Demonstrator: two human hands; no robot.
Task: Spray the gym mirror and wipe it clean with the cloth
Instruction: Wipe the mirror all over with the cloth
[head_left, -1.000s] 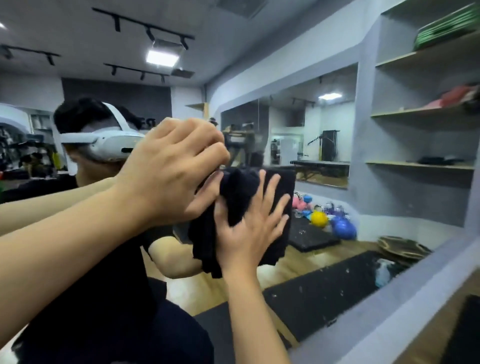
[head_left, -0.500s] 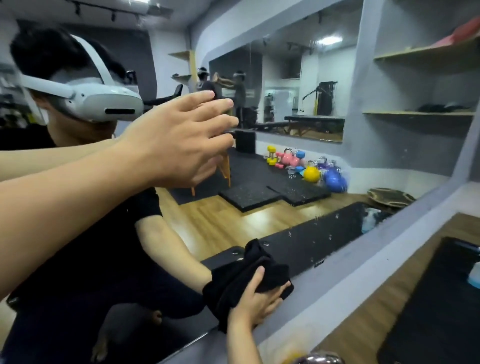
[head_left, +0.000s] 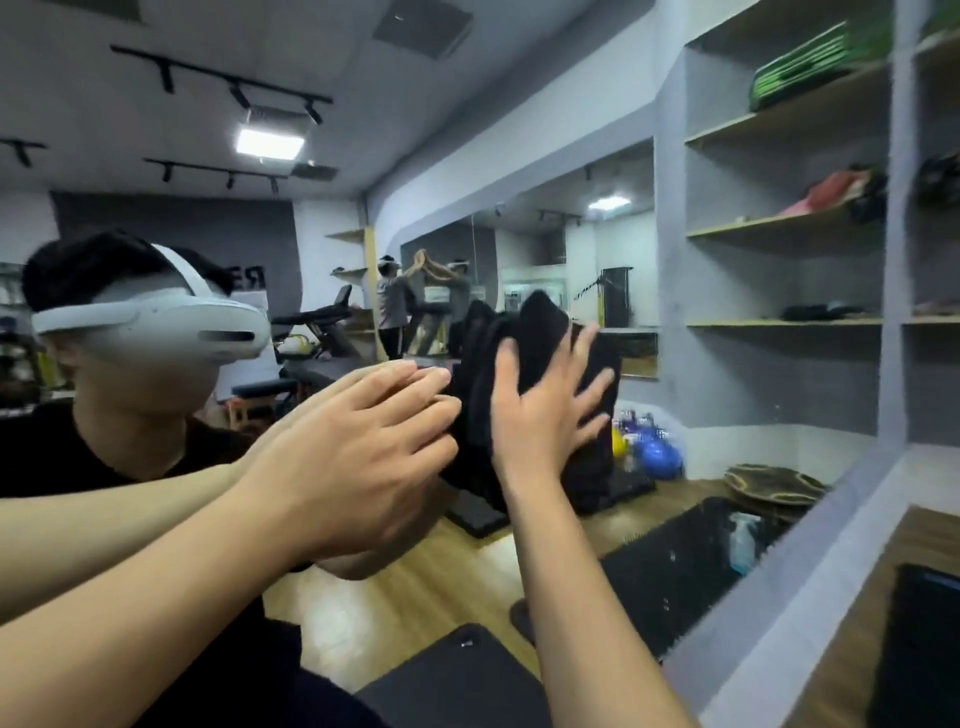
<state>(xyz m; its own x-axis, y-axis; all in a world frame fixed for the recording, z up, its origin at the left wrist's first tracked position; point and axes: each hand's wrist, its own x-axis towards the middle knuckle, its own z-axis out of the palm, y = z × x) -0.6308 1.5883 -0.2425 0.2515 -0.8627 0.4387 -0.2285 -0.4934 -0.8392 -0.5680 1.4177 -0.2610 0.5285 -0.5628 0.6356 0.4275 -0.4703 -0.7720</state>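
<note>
Head view: both hands flat, right hand (head_left: 540, 410) pressing cloth (head_left: 540, 327) on mirror (head_left: 675, 519)

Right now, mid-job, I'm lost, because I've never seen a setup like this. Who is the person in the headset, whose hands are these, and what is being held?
There is only one picture. It comes from a camera worn on a person's head, looking forward at a gym mirror. There is no robot here, just a person working with bare hands.

The figure in the white headset is that same person, reflected in the glass. The two arms coming in from the bottom and left edges are the person's own.

The right hand presses a black cloth flat against the mirror with its fingers spread. The left hand is open, with straight fingers, just beside the cloth. I cannot tell whether it touches the cloth.
</note>
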